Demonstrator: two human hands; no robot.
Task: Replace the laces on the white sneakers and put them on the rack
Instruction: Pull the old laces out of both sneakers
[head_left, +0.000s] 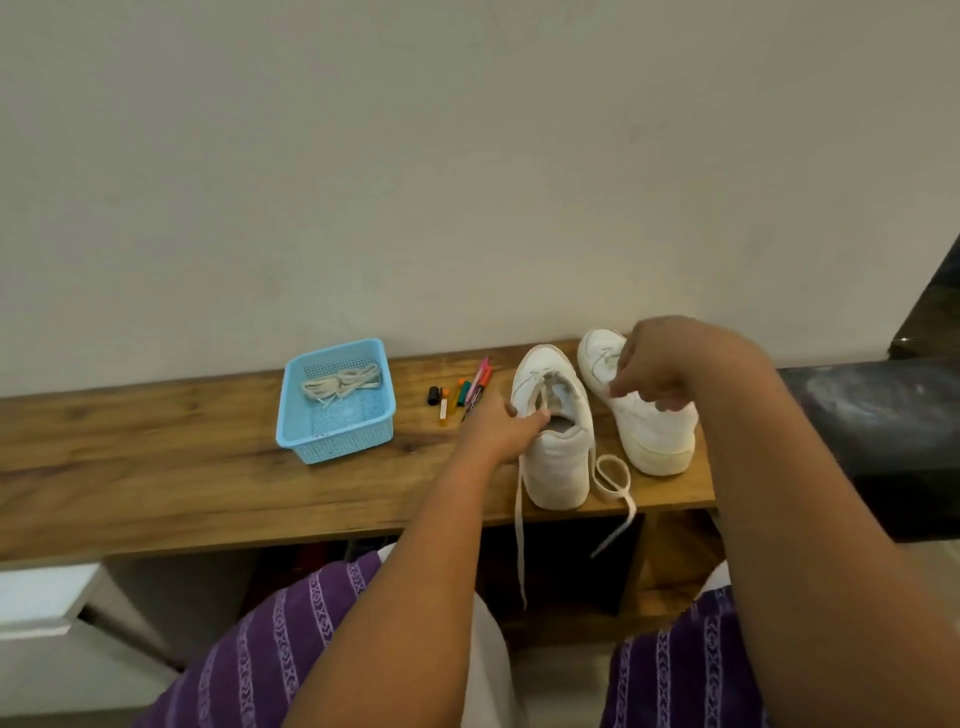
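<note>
Two white sneakers stand on the wooden bench top, heels toward me. My left hand grips the collar of the left sneaker, fingers hooked at its opening. That shoe's loose lace trails over the bench's front edge on both sides. My right hand hovers over the right sneaker with fingers curled, pinching near its lace area; what it holds is hidden. A blue basket to the left holds a bundle of cream laces.
Several coloured markers lie between the basket and the left sneaker. Open shelf compartments sit below the bench top. A dark counter adjoins the bench on the right. A plain wall rises behind.
</note>
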